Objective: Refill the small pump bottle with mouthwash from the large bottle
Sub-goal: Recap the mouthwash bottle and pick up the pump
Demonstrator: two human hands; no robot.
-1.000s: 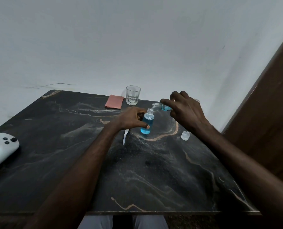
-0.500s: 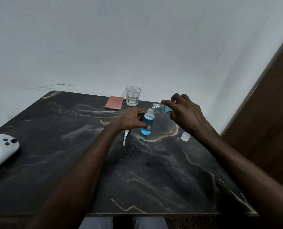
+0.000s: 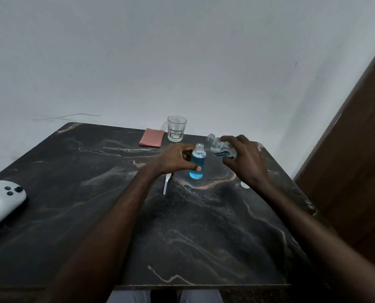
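the left hand (image 3: 175, 159) has its fingers and thumb curled round the small clear plastic bottle (image 3: 197, 164), which stands upright on the dark marbled table (image 3: 204, 237), open mouth pointing straight up, blue mouthwash up to about its shoulder. the right hand (image 3: 245, 159) grips the large clear plastic bottle (image 3: 220, 147) from above, just right of the small one. half a second ago the large bottle lay almost level, its neck at the small bottle's mouth; now its long axis slants, the open neck lifted up and to the left, apart from the small bottle. the white pump piece (image 3: 166, 182) with its dip tube lies on the table by the left wrist. a small white cap (image 3: 245, 185) shows partly behind the right wrist. farther back stand a clear faceted drinking glass (image 3: 176, 129) and, beside it, a folded pink cloth (image 3: 151, 138). a white handheld controller (image 3: 3, 200) lies at the table's left edge.
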